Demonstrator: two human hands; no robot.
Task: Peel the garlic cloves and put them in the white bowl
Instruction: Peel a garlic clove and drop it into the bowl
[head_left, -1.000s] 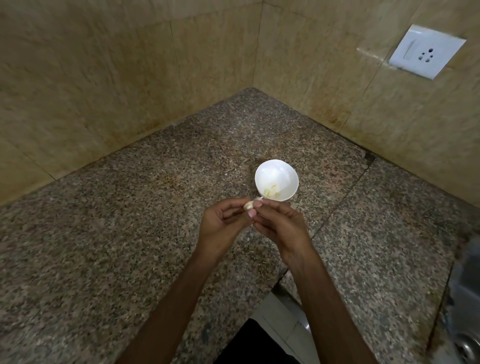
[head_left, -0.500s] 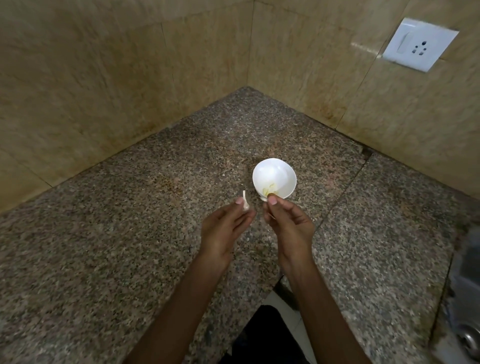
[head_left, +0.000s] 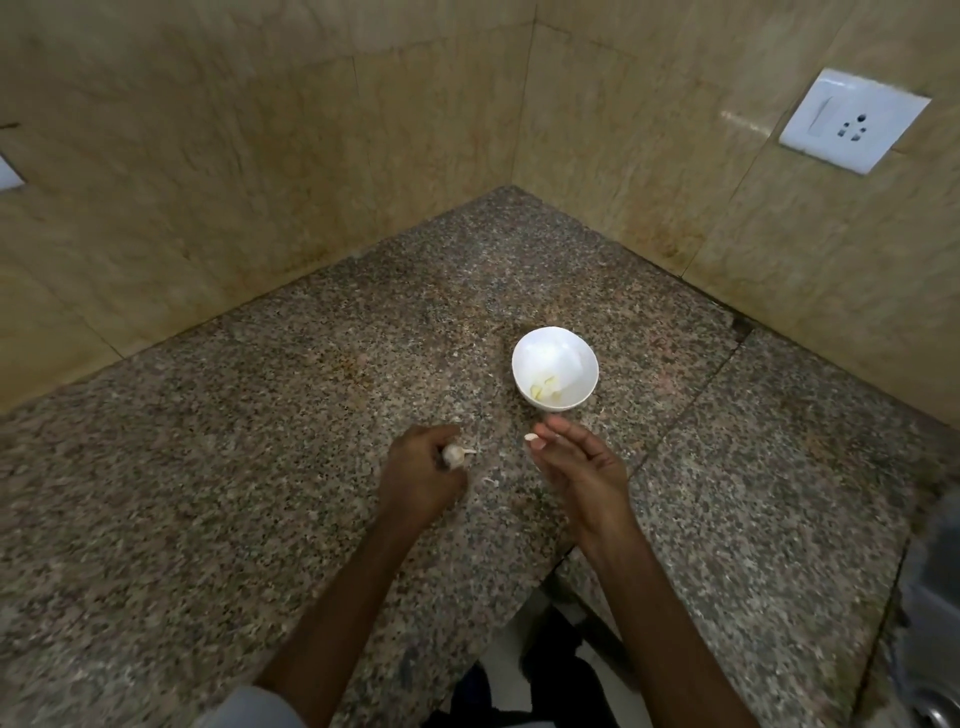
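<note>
The left hand (head_left: 421, 470) is curled around a garlic piece (head_left: 453, 455) low over the granite counter (head_left: 208, 493). The right hand (head_left: 584, 465) pinches a pale clove (head_left: 532, 439) at its fingertips. A peel scrap (head_left: 489, 482) lies between the hands. Just beyond the right hand, the white bowl (head_left: 576, 353) holds peeled cloves (head_left: 545, 391). A wall socket (head_left: 852, 127) is far right.

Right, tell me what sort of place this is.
Most likely a home kitchen, at a counter corner: a speckled brown granite countertop, glossy beige stone-look wall tiles rising behind it on both sides, and a small round white bowl holding peeled garlic.
</note>
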